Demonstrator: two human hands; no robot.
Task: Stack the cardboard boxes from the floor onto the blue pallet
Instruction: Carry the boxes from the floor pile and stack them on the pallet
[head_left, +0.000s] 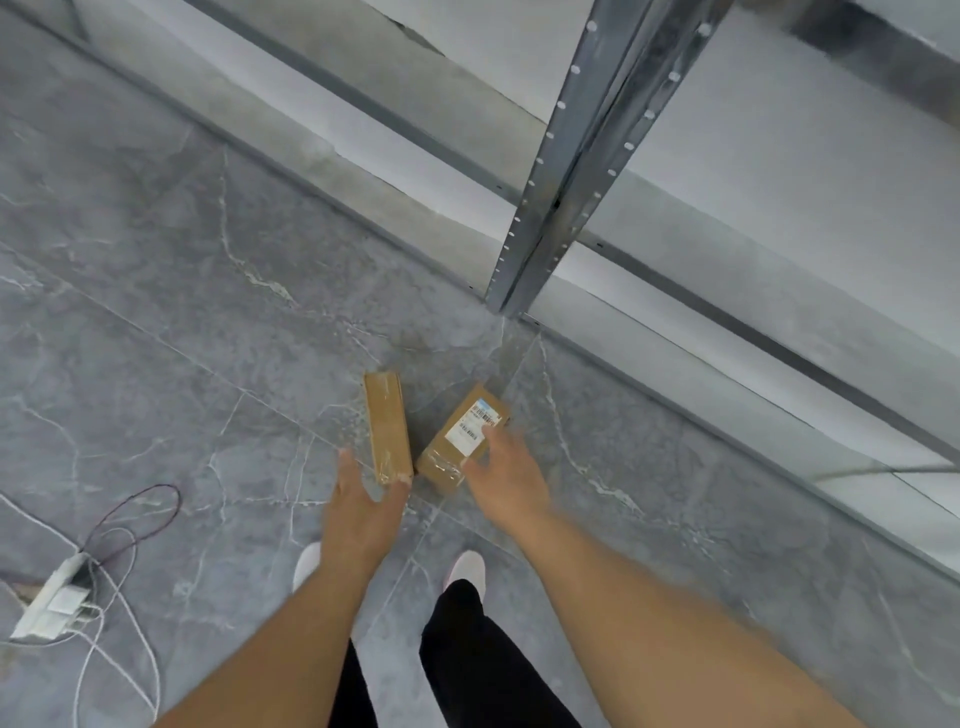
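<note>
Two cardboard boxes lie on the grey marbled floor (156, 291), just in front of the person's feet. The plain box (388, 427) is narrow, wrapped in clear tape, and runs lengthwise away from the person. The labelled box (462, 439) sits just beside it on the right, angled, with a white shipping label (475, 423) on its top face. The near ends of the two boxes are close together, though contact between them cannot be confirmed.

The left hand (363, 506) reaches down with fingers spread and relaxed; its fingertips are at the near end of the plain box, and no grip is formed. The right hand (506, 475) extends over the labelled box with fingers straight, fingertips overlapping the label edge (motion blur hides whether they actually touch the surface). Neither hand holds anything.

Both forearms enter from the bottom edge. Black trousers (467, 649) and light-coloured shoes (467, 569) show between them.

Behind the boxes, a perforated metal shelf upright (566, 171) stands on the floor, with light grey shelf panels (779, 182) to its right. At lower left, a white power strip (54, 597) lies on the floor with loose cables (130, 519) looped around it.
</note>
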